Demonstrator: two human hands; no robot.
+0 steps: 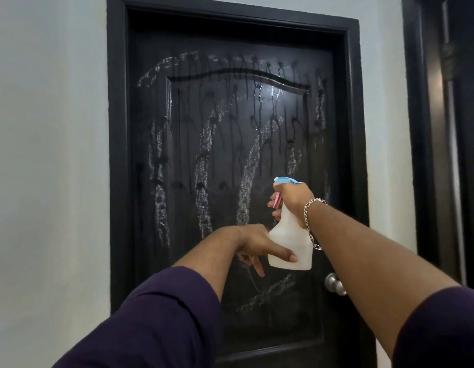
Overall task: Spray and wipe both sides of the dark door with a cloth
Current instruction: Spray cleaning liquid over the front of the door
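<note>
dark door [230, 144]: closed, fills centre view, wet with spray streaks and drips. spray bottle [289, 245]: before the door, above its round knob [334, 284], gripped at the neck by right hand [294, 201], fingers on pink trigger. left hand [257, 245]: fingers loosely extended, forefinger touching bottle body.

Head view, near, facing door [230, 155]

Pale, plain walls [50, 155] fill the nine o'clock side, and at three o'clock a second dark doorframe [427, 155] catches a vertical streak of light.
</note>
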